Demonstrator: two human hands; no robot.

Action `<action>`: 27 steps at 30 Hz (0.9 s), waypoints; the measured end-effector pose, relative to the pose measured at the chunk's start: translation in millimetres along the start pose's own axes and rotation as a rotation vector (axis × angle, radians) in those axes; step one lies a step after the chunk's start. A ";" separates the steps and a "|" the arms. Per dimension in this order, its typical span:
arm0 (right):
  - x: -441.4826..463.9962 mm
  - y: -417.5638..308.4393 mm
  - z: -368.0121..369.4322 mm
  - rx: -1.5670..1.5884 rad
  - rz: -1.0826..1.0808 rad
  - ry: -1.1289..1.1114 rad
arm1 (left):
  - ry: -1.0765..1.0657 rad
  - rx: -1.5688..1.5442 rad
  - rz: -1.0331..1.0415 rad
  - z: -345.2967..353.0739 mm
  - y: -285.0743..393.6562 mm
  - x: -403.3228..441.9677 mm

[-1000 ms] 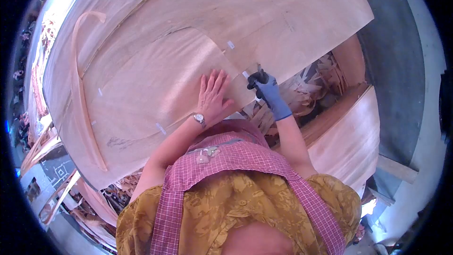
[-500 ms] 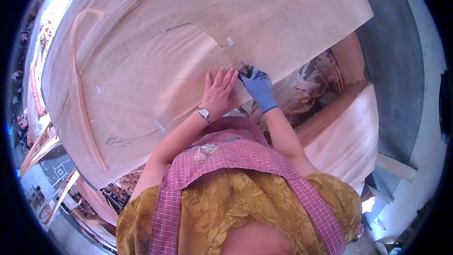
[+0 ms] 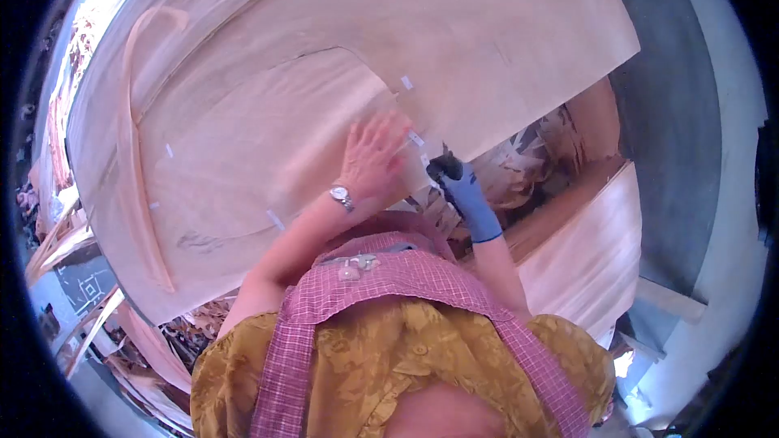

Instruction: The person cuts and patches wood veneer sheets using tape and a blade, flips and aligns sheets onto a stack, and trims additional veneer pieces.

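Observation:
My left hand [image 3: 373, 154], bare and with a watch at the wrist, lies with fingers stretched out on a thin wood veneer sheet [image 3: 268, 130]. Close to its fingertips is a small white strip like tape [image 3: 415, 139], near the end of a curved seam in the veneer. My right hand [image 3: 462, 191] wears a blue glove with dark fingers. It is closed around a small dark tool with a pointed tip [image 3: 445, 151], by the sheet's near edge; the kind of tool is unclear. Another pale strip [image 3: 425, 161] lies beside the glove.
Several white strips, such as one by my forearm [image 3: 276, 220], dot the veneer. A long loose veneer strip [image 3: 136, 146] curves along the left. Torn veneer scraps [image 3: 519, 162] fill the gap below the edge, beside another veneer stack [image 3: 584, 251].
My right hand has moved away from my left, toward the near right, with the dark tool. A white strip now shows by my left fingertips. My left hand stays on the veneer.

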State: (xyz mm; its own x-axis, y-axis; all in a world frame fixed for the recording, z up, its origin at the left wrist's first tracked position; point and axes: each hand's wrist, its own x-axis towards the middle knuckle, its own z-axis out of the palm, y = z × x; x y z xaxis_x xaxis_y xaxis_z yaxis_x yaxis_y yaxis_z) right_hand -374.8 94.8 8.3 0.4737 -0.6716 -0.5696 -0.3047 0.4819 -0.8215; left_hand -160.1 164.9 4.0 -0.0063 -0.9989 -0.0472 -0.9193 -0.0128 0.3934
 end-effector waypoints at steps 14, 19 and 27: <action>149.7 -110.7 89.4 -0.056 -0.181 -0.172 | 0.242 0.008 -0.209 -16.6 -98.6 27.0; 212.9 -120.8 130.9 -0.114 -0.199 -0.174 | 0.381 -0.087 -0.227 -17.0 -131.3 40.2; 235.9 -122.1 134.6 -0.349 -0.045 -0.281 | 0.274 0.089 -0.131 -32.7 -167.9 62.1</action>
State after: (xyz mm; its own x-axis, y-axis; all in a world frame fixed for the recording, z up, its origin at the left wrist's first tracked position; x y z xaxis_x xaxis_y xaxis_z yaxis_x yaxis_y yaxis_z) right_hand -114.6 -46.7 -22.5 0.6846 -0.4852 -0.5440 -0.5160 0.2045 -0.8318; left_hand 6.6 103.5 -35.0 0.2100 -0.9642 0.1620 -0.9362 -0.1506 0.3175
